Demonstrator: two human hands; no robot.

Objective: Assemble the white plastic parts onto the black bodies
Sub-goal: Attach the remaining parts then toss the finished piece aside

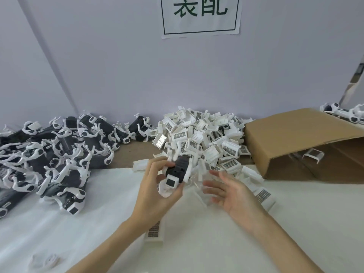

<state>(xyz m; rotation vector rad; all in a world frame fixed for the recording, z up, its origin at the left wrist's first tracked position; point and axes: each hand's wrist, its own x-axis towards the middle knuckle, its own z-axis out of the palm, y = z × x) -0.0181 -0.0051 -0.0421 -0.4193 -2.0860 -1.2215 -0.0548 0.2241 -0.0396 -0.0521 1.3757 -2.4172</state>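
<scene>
Gripping black body, left hand; right hand spread empty, nearer white parts pile beyond.

a white paper sign on the far wall reads "装配" in green, framed, top cut off.

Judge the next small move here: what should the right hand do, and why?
Probably reach forward and pick one white plastic part from the pile. The left hand already grips a black body, while the right hand is open, holds nothing, and hovers just short of the pile's near edge.
</scene>
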